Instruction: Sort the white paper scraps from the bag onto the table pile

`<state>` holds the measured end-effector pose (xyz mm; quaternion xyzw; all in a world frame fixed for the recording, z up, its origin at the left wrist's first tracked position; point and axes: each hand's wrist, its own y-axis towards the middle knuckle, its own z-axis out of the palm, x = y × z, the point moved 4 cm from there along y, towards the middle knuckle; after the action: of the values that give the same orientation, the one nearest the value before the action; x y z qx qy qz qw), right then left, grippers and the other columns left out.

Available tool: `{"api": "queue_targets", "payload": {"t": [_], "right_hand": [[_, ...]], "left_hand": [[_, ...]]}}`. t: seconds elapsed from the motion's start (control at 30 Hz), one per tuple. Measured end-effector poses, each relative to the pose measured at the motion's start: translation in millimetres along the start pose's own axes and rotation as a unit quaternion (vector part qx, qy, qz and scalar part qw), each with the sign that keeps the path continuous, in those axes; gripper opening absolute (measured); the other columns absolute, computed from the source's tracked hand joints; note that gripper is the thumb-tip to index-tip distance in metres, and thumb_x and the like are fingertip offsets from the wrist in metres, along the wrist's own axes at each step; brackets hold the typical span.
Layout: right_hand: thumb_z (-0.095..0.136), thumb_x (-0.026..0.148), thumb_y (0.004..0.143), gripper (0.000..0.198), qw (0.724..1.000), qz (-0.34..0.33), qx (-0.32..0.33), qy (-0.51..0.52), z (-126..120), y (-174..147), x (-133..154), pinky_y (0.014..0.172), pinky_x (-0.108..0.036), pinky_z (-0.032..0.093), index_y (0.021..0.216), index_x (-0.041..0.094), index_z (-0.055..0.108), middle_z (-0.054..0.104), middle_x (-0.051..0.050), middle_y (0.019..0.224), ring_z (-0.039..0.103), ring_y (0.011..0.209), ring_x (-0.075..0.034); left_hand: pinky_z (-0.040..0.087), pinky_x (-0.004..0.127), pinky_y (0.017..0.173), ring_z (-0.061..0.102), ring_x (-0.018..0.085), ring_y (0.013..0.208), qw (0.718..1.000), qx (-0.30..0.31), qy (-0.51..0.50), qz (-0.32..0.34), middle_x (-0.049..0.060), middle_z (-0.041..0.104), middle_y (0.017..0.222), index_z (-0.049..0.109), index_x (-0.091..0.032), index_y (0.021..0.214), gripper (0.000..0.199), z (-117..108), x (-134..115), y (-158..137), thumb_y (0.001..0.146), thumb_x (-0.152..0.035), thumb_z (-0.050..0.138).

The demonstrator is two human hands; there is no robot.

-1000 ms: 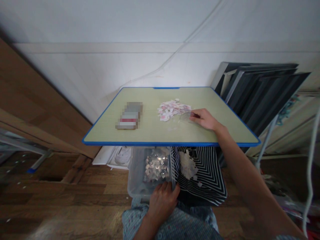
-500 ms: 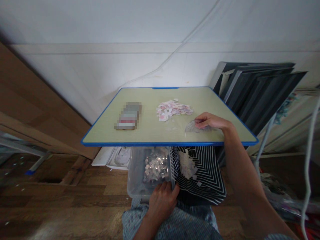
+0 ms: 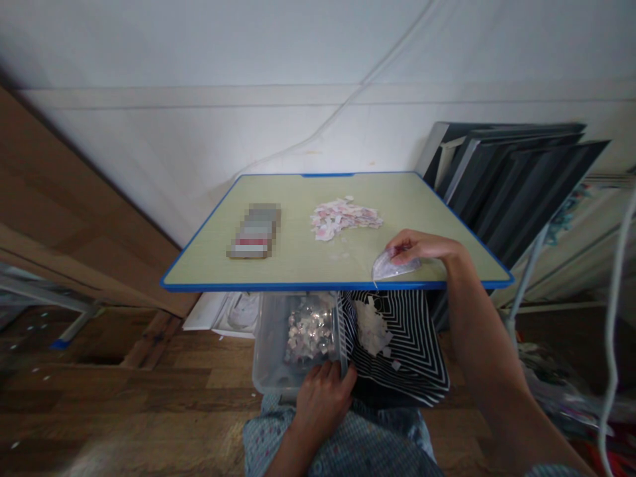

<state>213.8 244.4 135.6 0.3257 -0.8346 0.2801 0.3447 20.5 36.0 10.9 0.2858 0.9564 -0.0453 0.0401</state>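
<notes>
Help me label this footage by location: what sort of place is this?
Perhaps a small workroom or a corner of a home: there's a blue-edged table, a clear bin of small pieces and a wood-patterned floor.

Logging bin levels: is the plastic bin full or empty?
Neither: the plastic bin is partly filled. Small shiny pieces sit toward its right; its left shows bare.

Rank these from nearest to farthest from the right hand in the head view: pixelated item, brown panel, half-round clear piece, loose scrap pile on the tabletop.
1. Half-round clear piece: held in the right hand.
2. Scrap pile: middle of the tabletop, left of the hand.
3. Pixelated item: the tabletop's left side.
4. Brown panel: far left, beyond the tabletop.
</notes>
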Motion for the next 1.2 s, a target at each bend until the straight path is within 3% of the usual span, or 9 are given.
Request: {"api": "queue_targets", "payload": {"t": [0.27, 0.43, 0.57, 0.63, 0.8, 1.07, 1.2], "right_hand": [[0.061, 0.039, 0.063, 0.028, 1.000, 0.004, -0.011, 0.029, 0.1, -3.9, 8.4, 0.046, -0.021, 0.025, 0.055, 0.014, 0.051, 0.042, 0.004, 0.050, 0.037, 0.048, -0.007], [0.055, 0.040, 0.068, 0.027, 0.987, 0.008, -0.161, 0.003, -10.1, 2.1, 5.1, 0.048, -0.023, 0.027, 0.057, 0.015, 0.049, 0.044, 0.003, 0.051, 0.038, 0.049, -0.008], [0.049, 0.036, 0.069, 0.026, 0.944, 0.066, -0.306, -0.102, -18.1, 10.6, -3.1, 0.050, -0.024, 0.026, 0.054, 0.016, 0.044, 0.042, 0.002, 0.050, 0.037, 0.051, -0.009], [0.048, 0.034, 0.068, 0.025, 0.924, 0.082, -0.342, -0.149, -18.9, 15.5, -4.3, 0.052, -0.024, 0.025, 0.053, 0.016, 0.041, 0.042, 0.002, 0.051, 0.037, 0.052, -0.010], [0.046, 0.030, 0.068, 0.022, 0.918, 0.082, -0.345, -0.175, -17.2, 30.7, -1.2, 0.053, -0.025, 0.024, 0.053, 0.017, 0.039, 0.042, 0.001, 0.053, 0.037, 0.054, -0.010], [0.048, 0.031, 0.069, 0.024, 0.933, 0.070, -0.314, -0.163, -26.4, 51.2, 0.4, 0.052, -0.026, 0.021, 0.052, 0.017, 0.038, 0.040, 0.001, 0.050, 0.036, 0.053, -0.010], [0.048, 0.033, 0.069, 0.024, 0.943, 0.007, -0.301, -0.139, -22.1, 54.7, 3.7, 0.053, -0.025, 0.022, 0.054, 0.017, 0.038, 0.039, 0.002, 0.052, 0.034, 0.054, -0.010]], "left_hand": [[0.046, 0.033, 0.068, 0.054, 0.022, 0.082, 1.000, -0.002, -0.003, -0.004, 0.007, 0.057, 0.090, 0.047, -0.020, 0.114, 0.039, 1.6, 1.1, 1.1, 0.077, -0.021, 0.058], [0.046, 0.034, 0.068, 0.054, 0.023, 0.082, 1.000, 0.001, -0.004, 0.000, 0.008, 0.057, 0.091, 0.047, -0.018, 0.113, 0.038, 1.4, 0.1, 1.0, 0.077, -0.019, 0.057], [0.046, 0.033, 0.068, 0.054, 0.023, 0.083, 1.000, 0.005, -0.006, -0.004, 0.007, 0.057, 0.091, 0.046, -0.019, 0.114, 0.038, 0.6, 0.2, 0.9, 0.077, -0.018, 0.056], [0.045, 0.033, 0.068, 0.053, 0.022, 0.082, 1.000, 0.005, -0.008, -0.004, 0.007, 0.057, 0.091, 0.046, -0.020, 0.114, 0.037, 0.5, 0.5, 0.8, 0.077, -0.018, 0.055], [0.045, 0.033, 0.067, 0.053, 0.022, 0.080, 1.000, -0.006, -0.005, 0.000, 0.007, 0.057, 0.088, 0.047, -0.019, 0.113, 0.035, 0.9, 0.5, 0.9, 0.078, -0.018, 0.053], [0.046, 0.033, 0.066, 0.054, 0.022, 0.078, 1.000, -0.023, -0.010, -0.004, 0.006, 0.057, 0.085, 0.047, -0.020, 0.113, 0.035, 0.8, 0.0, -0.4, 0.078, -0.019, 0.054], [0.046, 0.033, 0.066, 0.054, 0.022, 0.079, 1.000, -0.022, -0.009, -0.003, 0.006, 0.057, 0.086, 0.047, -0.019, 0.112, 0.035, 0.4, -0.1, -0.4, 0.078, -0.020, 0.055]]}}
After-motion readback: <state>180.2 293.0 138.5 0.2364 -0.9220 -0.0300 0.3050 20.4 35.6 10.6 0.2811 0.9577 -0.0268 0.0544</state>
